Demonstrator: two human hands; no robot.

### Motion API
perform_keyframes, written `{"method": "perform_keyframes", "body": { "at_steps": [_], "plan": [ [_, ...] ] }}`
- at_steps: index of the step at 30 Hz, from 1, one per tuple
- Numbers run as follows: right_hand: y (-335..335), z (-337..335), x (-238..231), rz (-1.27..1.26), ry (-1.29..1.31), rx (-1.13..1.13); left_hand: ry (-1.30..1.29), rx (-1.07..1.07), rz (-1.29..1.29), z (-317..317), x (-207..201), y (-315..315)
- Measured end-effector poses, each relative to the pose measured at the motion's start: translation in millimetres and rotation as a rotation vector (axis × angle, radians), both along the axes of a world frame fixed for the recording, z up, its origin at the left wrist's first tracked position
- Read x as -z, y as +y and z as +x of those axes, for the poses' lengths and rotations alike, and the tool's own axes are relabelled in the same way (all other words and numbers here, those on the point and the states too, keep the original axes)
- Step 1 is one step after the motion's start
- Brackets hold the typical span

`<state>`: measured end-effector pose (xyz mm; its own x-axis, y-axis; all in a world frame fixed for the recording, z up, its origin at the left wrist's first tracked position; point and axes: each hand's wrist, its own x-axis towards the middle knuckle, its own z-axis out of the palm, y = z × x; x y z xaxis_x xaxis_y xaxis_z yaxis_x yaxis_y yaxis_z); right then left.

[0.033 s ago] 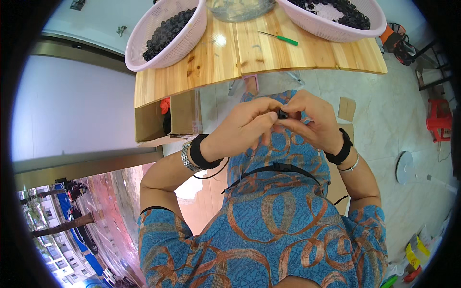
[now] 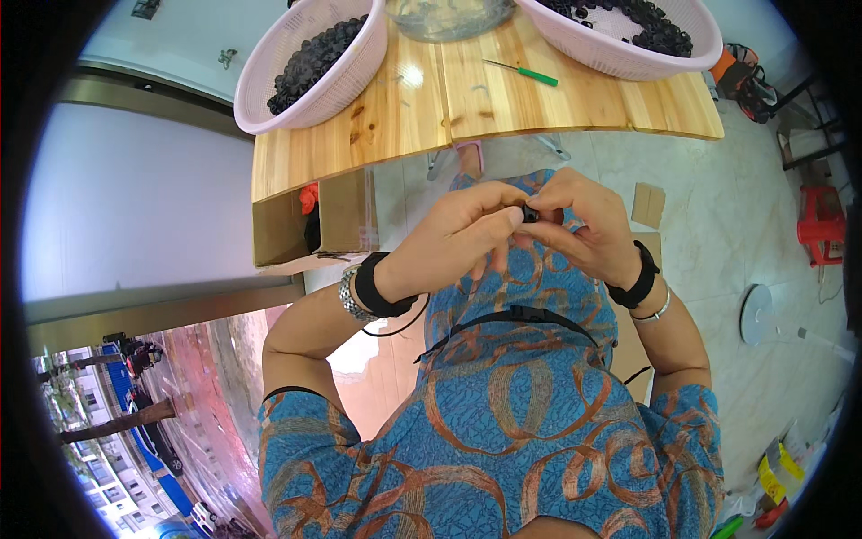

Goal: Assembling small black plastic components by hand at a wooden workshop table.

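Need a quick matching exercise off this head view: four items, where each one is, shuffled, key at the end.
1. small black part
2. green-handled screwdriver
3. red plastic stool
4. cardboard box

A. on the tiled floor, near the picture's right edge
B. lying on the wooden tabletop
C. held between the fingertips of the left hand and right hand
D. just below the tabletop's left end in the picture

Pairs: 1-C, 2-B, 3-A, 4-D

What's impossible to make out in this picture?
Small black piece, full shape: head view, hidden by the bare left hand and bare right hand.
Clear round container, far side: head view, cut by the picture's top edge.
Brown cardboard box, upper part: head view, hidden by the wooden tabletop.
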<state>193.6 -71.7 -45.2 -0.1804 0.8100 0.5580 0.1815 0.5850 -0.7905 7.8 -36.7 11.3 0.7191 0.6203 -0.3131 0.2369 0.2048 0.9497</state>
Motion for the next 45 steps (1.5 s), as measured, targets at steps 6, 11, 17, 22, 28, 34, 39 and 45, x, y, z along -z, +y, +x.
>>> {"method": "perform_keyframes", "body": {
  "at_steps": [6,11,17,22,28,34,39,45],
  "plan": [
    [9.2,-3.2,-2.5,0.065,0.003,0.066,-0.015,-0.038,0.124,-4.0,0.7,9.2],
    [10.2,-2.9,-7.9,0.0,0.062,0.097,0.094,-0.172,0.622,-16.4,-27.3,29.6],
    [5.1,9.1,-13.2,-0.006,-0.02,0.101,0.305,-0.4,1.377,-72.7,-106.6,116.4],
    [11.6,7.8,-9.9,-0.062,-0.011,0.042,0.833,-0.184,1.586,-84.3,-140.7,172.3],
    [22.0,19.2,-9.2,-0.084,-0.073,0.0,0.917,-0.044,1.348,-35.5,-146.1,279.4],
    [27.1,32.4,-3.0,-0.204,-0.125,0.013,1.379,0.205,1.292,-3.4,-115.1,397.4],
    [30.4,44.8,6.7,-0.322,-0.058,0.077,1.4,0.437,1.083,12.3,-77.7,452.1],
    [39.4,50.9,16.3,-0.428,-0.037,0.106,1.43,0.4,0.841,13.5,-34.6,470.3]
  ]
}}
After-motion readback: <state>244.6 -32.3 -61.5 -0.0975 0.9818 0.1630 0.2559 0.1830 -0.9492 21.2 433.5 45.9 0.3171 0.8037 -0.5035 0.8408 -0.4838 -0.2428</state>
